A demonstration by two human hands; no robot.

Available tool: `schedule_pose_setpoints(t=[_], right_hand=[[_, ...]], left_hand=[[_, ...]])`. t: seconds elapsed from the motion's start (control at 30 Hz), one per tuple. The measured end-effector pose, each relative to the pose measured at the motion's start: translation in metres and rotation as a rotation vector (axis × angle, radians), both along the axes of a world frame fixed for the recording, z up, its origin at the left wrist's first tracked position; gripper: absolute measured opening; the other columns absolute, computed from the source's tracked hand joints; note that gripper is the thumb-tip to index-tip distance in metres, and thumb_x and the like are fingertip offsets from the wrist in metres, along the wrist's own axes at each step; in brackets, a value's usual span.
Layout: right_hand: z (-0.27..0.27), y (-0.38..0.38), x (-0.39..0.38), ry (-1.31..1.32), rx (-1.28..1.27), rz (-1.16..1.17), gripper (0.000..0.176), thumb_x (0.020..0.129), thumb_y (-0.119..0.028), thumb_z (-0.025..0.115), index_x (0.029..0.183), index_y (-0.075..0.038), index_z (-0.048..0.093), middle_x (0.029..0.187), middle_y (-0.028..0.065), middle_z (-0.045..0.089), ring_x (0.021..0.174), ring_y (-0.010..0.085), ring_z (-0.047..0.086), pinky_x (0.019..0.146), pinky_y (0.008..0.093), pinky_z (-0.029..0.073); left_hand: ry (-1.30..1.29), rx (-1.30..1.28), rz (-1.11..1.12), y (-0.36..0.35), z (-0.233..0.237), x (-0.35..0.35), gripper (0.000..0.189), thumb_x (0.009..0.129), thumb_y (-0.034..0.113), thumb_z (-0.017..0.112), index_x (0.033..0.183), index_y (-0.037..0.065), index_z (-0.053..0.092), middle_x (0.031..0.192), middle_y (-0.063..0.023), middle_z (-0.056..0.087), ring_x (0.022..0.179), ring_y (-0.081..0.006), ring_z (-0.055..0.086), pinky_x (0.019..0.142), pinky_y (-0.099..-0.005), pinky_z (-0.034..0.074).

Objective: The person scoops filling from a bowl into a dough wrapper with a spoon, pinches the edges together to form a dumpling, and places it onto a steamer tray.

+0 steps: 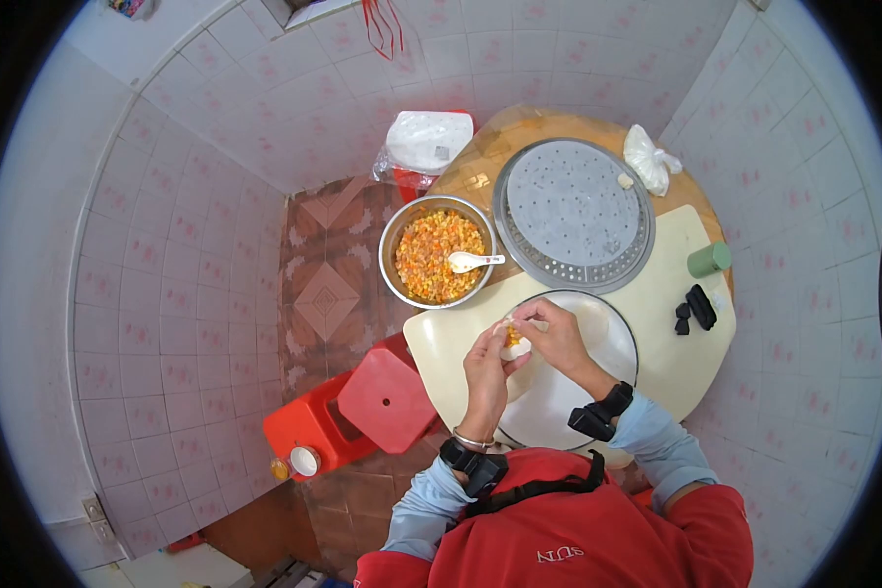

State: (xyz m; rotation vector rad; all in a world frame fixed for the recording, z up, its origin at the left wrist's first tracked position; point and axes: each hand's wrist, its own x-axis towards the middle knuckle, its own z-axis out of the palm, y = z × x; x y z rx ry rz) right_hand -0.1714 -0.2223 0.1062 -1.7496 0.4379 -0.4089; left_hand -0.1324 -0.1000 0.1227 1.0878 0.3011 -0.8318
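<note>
My left hand is closed around a small white dough wrapper with orange and yellow filling showing in it. The fingers of my right hand pinch the wrapper's upper edge. Both hands are above a round white tray with a dark rim. Left of and beyond them, a metal bowl holds chopped orange and yellow filling, and a white spoon rests in it. A round perforated metal steamer plate lies beyond the tray, with one small pale piece at its right side.
On the cream board at the right are a green cylinder and black objects. A white plastic bag sits at the wooden table's far edge. Red stools stand at the left.
</note>
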Motion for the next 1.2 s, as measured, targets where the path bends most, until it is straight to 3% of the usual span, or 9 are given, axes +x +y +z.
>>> schedule_pose_setpoints(t=[0.3, 0.5, 0.57, 0.87, 0.97, 1.2], right_hand=[[0.017, -0.002, 0.0, 0.023, -0.141, 0.165, 0.014, 0.077, -0.01, 0.064, 0.087, -0.001, 0.063, 0.081, 0.0105, 0.062, 0.077, 0.0211, 0.061, 0.071, 0.0305, 0.048], [0.014, -0.007, 0.0, 0.021, -0.164, 0.167, 0.016, 0.078, -0.011, 0.064, 0.091, -0.002, 0.065, 0.085, 0.0112, 0.064, 0.079, 0.0204, 0.062, 0.07, 0.0302, 0.048], [0.014, -0.008, -0.002, 0.069, -0.063, 0.127, 0.015, 0.078, -0.011, 0.064, 0.09, -0.001, 0.065, 0.084, 0.011, 0.065, 0.077, 0.0191, 0.062, 0.07, 0.0298, 0.048], [0.009, -0.002, -0.003, 0.085, -0.031, 0.069, 0.012, 0.078, -0.011, 0.064, 0.085, -0.001, 0.063, 0.079, 0.0094, 0.064, 0.073, 0.0185, 0.062, 0.067, 0.0294, 0.048], [0.019, -0.003, -0.003, 0.074, -0.157, 0.132, 0.013, 0.078, -0.011, 0.064, 0.085, -0.001, 0.062, 0.08, 0.01, 0.062, 0.073, 0.0207, 0.061, 0.066, 0.0306, 0.048], [0.016, -0.003, -0.003, 0.011, -0.187, 0.151, 0.014, 0.079, -0.013, 0.063, 0.087, -0.001, 0.062, 0.083, 0.0106, 0.061, 0.075, 0.0227, 0.061, 0.067, 0.032, 0.048]], left_hand=[[-0.073, 0.08, 0.001, 0.004, -0.003, 0.002, 0.026, 0.092, 0.017, 0.049, 0.111, 0.0, 0.057, 0.097, -0.0065, 0.059, 0.084, -0.0116, 0.059, 0.067, -0.0252, 0.056], [-0.168, 0.092, -0.138, 0.005, -0.001, 0.009, 0.03, 0.092, 0.02, 0.05, 0.113, -0.001, 0.055, 0.101, -0.0099, 0.058, 0.086, -0.0142, 0.06, 0.066, -0.0273, 0.057], [-0.179, 0.098, -0.19, 0.005, 0.001, 0.011, 0.032, 0.093, 0.021, 0.05, 0.116, -0.001, 0.054, 0.103, -0.0113, 0.058, 0.088, -0.0154, 0.06, 0.067, -0.0275, 0.057], [-0.113, 0.094, -0.028, 0.005, -0.005, 0.005, 0.025, 0.09, 0.016, 0.054, 0.109, -0.001, 0.057, 0.096, -0.0079, 0.06, 0.083, -0.0128, 0.06, 0.065, -0.025, 0.056], [-0.143, 0.122, -0.022, 0.005, -0.006, 0.006, 0.025, 0.09, 0.016, 0.054, 0.108, -0.001, 0.057, 0.094, -0.0079, 0.06, 0.081, -0.0122, 0.06, 0.064, -0.0247, 0.056], [-0.189, 0.134, -0.088, 0.006, -0.007, 0.007, 0.023, 0.09, 0.015, 0.054, 0.106, -0.001, 0.058, 0.093, -0.0087, 0.061, 0.081, -0.0129, 0.061, 0.065, -0.0258, 0.057]])
